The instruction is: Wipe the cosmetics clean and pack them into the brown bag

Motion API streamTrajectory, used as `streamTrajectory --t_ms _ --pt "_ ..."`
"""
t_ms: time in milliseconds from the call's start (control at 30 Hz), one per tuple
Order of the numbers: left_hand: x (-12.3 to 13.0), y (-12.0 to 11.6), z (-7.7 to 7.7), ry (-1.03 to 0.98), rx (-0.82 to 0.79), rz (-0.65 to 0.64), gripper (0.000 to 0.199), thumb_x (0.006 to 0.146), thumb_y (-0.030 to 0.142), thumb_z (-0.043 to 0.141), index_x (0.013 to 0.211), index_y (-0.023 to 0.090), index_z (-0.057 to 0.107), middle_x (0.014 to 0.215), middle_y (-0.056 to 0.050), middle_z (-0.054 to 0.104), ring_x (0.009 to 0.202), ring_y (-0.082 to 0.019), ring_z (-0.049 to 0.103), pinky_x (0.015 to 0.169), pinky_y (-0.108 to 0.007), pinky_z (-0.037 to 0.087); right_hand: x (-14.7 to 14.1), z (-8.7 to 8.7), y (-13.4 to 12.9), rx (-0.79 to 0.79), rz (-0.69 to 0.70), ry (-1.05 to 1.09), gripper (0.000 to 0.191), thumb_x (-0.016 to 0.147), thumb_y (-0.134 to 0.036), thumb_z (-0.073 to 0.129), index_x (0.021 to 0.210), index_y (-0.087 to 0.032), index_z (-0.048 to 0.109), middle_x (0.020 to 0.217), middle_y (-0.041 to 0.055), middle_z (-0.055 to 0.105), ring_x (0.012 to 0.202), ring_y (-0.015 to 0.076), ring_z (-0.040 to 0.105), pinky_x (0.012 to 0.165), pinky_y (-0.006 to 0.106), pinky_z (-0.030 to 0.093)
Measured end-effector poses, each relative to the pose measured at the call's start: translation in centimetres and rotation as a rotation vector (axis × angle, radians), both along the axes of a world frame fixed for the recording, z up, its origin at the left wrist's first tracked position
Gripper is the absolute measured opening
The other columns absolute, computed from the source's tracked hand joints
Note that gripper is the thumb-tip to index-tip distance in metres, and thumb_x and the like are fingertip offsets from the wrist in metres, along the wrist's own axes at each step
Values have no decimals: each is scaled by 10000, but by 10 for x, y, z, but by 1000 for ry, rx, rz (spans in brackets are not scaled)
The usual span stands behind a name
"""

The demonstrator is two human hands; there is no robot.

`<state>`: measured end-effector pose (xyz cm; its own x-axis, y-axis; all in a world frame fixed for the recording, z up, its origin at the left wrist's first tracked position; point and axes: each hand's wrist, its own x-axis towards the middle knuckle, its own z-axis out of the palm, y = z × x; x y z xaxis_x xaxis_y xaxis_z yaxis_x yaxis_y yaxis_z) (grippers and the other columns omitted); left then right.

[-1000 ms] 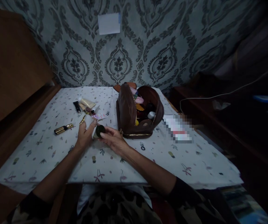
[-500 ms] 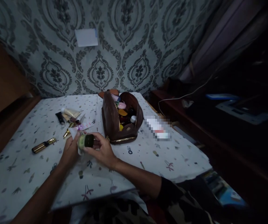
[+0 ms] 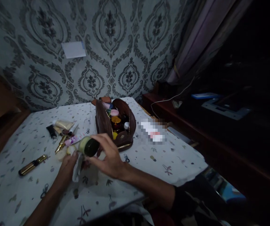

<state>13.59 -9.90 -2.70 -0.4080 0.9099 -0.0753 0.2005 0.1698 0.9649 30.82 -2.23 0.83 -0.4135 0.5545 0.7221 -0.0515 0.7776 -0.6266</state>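
Note:
My right hand grips a green jar with a dark lid, tilted on its side above the table. Close beside it, my left hand is closed on a whitish cloth, which hangs below the fingers. Pale round items show just beyond the left fingers. An open brown bag stands behind the right hand, with jars and small containers inside. Left of the bag lie a pink and white tube, a cream tube and a black tube.
A gold and black tube lies at the left of the patterned white tablecloth. A blurred-out white item is right of the bag. Beyond the table's right edge, a cable crosses a dark red surface. Patterned wallpaper is behind.
The view has shifted, so the scene sits further left. The jar has moved up and away from my left hand in my right hand. The cloth and pale round items now show more.

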Motion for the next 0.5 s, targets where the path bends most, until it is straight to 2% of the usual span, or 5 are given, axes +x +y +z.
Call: streamTrajectory --t_ms 67,133,233,367,500 --pt "3 -1 5 -16 -59 -28 662 722 810 494 566 176 604 517 -41 596 486 -163 519 487 -273 434 22 22 15 55 -84 0 464 836 -331 699 1246 -188 534 1148 105 634 1038 200 622 812 295 544" --pt "4 0 8 -32 -87 -42 658 739 796 497 612 166 638 565 -53 631 516 -165 537 492 -260 426 44 41 35 35 -201 -2 460 831 -313 703 1241 -197 530 1205 100 632 1069 209 619 815 302 530" --pt "2 2 9 -26 -67 -60 601 796 729 507 651 164 655 601 -48 635 571 -171 556 517 -248 429 68 58 65 35 -329 -141 421 797 -281 729 1172 -175 567 1120 84 662 962 209 636 794 312 507" --pt "4 3 11 53 -39 -64 558 822 667 519 564 181 610 586 -46 616 619 -184 567 529 -242 427 82 63 85 138 -295 -466 399 772 -203 734 1147 -178 600 1085 72 665 994 228 623 854 332 473" --pt "11 4 15 154 -40 -27 515 822 627 522 525 208 556 483 -15 516 630 -201 570 563 -246 448 80 72 89 139 -257 -780 422 783 -228 742 1174 -140 608 1147 114 603 931 219 619 770 312 468"
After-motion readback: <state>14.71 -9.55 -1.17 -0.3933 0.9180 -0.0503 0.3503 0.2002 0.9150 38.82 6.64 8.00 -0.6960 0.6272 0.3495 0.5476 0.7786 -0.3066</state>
